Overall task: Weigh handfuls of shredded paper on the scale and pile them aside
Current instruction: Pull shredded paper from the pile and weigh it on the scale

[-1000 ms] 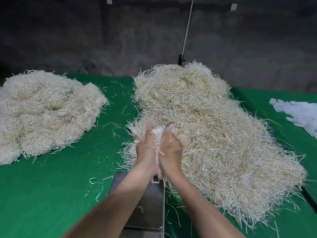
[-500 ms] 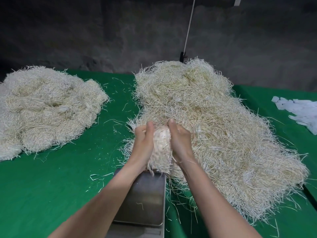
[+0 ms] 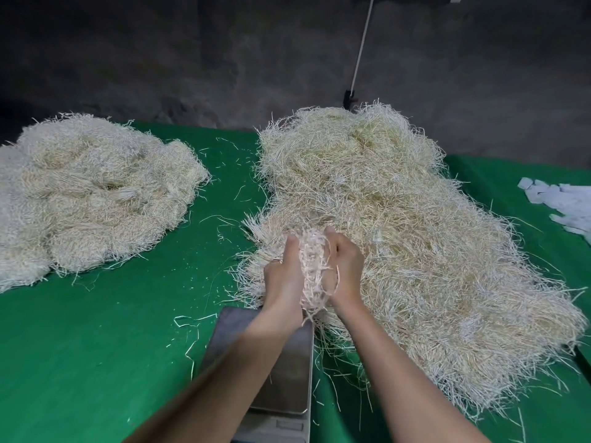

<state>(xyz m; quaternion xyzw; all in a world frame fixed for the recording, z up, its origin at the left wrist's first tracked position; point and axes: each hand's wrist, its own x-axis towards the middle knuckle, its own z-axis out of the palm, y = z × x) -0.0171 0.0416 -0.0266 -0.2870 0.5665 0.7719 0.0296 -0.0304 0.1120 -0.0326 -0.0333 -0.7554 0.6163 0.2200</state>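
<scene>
A handful of pale shredded paper (image 3: 313,270) sits pressed between my left hand (image 3: 283,276) and my right hand (image 3: 345,270), just above the far edge of the steel scale (image 3: 287,378). Fingers of both hands curl around the bundle, and loose strands hang down from it. The scale's platform is bare apart from my forearms crossing it. A large heap of shredded paper (image 3: 399,235) spreads to the right of my hands. A second pile (image 3: 89,193) lies at the far left on the green table (image 3: 96,346).
White paper slips (image 3: 563,199) lie at the right edge of the table. A white cord (image 3: 361,49) runs down the dark wall to a black clip behind the big heap. Stray shreds are scattered on the green cloth between the piles.
My hands have spread slightly from a tight clasp, so a thicker bundle shows between them. They stay at the near edge of the big heap.
</scene>
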